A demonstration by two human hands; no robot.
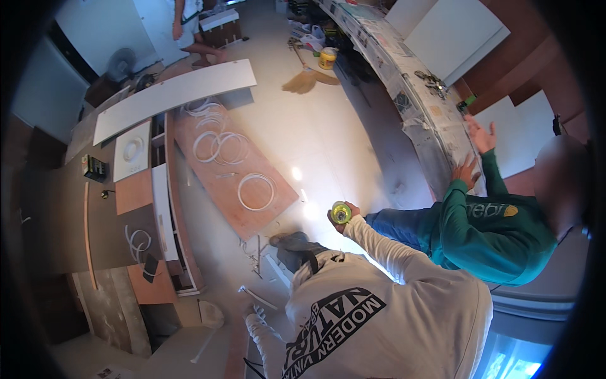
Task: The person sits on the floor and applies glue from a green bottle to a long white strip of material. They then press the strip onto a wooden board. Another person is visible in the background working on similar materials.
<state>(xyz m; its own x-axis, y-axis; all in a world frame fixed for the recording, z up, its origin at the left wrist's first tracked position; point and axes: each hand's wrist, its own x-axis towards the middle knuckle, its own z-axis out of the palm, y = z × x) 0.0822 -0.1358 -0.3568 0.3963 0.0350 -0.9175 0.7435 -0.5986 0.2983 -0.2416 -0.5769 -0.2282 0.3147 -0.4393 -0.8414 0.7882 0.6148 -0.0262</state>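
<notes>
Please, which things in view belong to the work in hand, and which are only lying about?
Work in hand, it seems:
yellow-green roll, held in the right hand
pale slim piece, at the left hand

Lying about:
broom
yellow tub
black box

Person (187, 35) beyond the board (249, 221) gets chopped off by the top edge, co-worker's head (558, 180) right of it's blurry, left hand (254, 309) below it's too tiny to read.

1. Roll (341, 213): yellow-green, 4 o'clock.
2. Strip (259, 298): white, 7 o'clock.
3. Board (252, 221): reddish brown, 9 o'clock.
4. Bucket (327, 59): yellow, 12 o'clock.
5. Shirt (429, 309): pale beige, black lettered print, 5 o'clock.
6. Sweater (492, 237): green, 3 o'clock.
</notes>
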